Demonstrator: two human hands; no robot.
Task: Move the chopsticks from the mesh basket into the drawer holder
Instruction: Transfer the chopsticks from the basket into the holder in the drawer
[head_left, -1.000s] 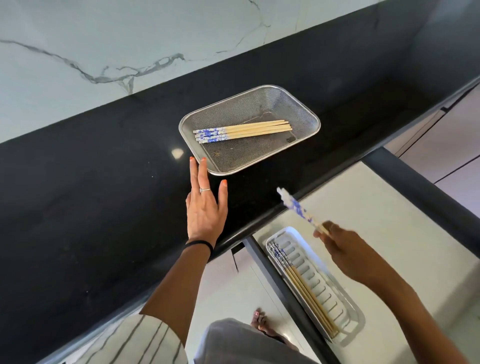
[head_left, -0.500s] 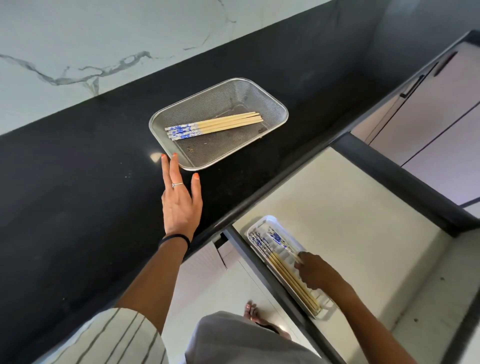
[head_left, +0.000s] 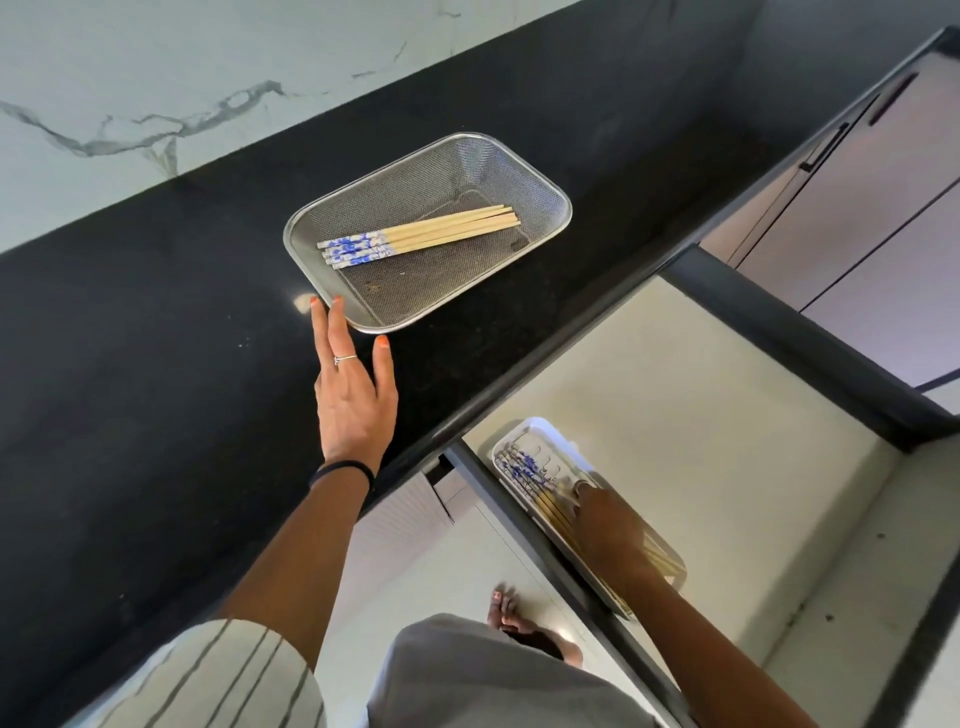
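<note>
A steel mesh basket (head_left: 540, 171) stands on the black counter with several blue-and-white-handled wooden chopsticks (head_left: 421, 236) lying across it. My left hand (head_left: 353, 395) lies flat on the counter, fingers straight, its fingertips touching the basket's near corner. Below the counter, a white slotted holder (head_left: 550, 434) sits in the open drawer with several chopsticks (head_left: 524, 467) lying in it lengthwise. My right hand (head_left: 610, 530) rests over those chopsticks, fingertips touching them, and covers their middle part.
The drawer's cream floor (head_left: 701, 415) lies to the right of the holder, with its dark frame (head_left: 779, 322) behind. The black counter (head_left: 130, 338) stretches left under a marble wall. Closed cabinet fronts (head_left: 857, 218) stand at the far right. A bare foot (head_left: 511, 610) shows below.
My right hand carried a pair of chopsticks down from counter height into the drawer holder and now rests on them. My left hand has stayed at the basket's corner.
</note>
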